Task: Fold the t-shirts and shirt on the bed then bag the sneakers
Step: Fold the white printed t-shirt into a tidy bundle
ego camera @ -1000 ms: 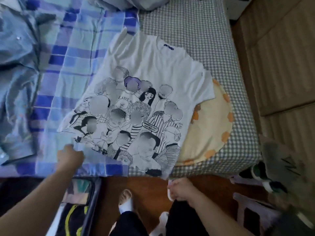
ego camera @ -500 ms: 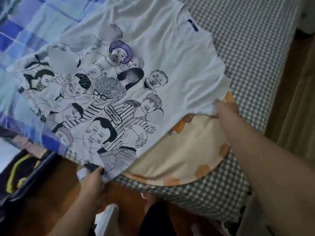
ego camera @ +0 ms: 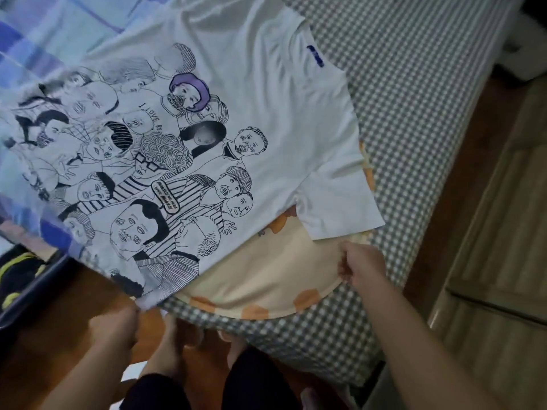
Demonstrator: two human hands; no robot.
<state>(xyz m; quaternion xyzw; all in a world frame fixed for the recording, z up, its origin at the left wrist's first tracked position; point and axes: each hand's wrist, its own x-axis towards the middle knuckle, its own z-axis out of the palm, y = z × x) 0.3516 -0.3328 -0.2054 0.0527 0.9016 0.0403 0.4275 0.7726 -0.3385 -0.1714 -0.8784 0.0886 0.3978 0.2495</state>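
I judge the folding barely begun: the white printed t-shirt (ego camera: 260, 122) lies flat and unfolded on the bed (ego camera: 414, 119). My left hand (ego camera: 118, 324) pinches its hem corner; my right hand (ego camera: 362, 266) grips the cream mat's (ego camera: 266, 279) edge. No sneakers visible.

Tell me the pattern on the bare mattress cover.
Small grey-and-white gingham checks on the mattress cover, clearest in the head view.

A single head-worn camera (wide-angle, tilted) looks steeply down from close above the bed (ego camera: 414, 119) edge, taking in the wearer's forearms, legs and the floor (ego camera: 74, 306) below.
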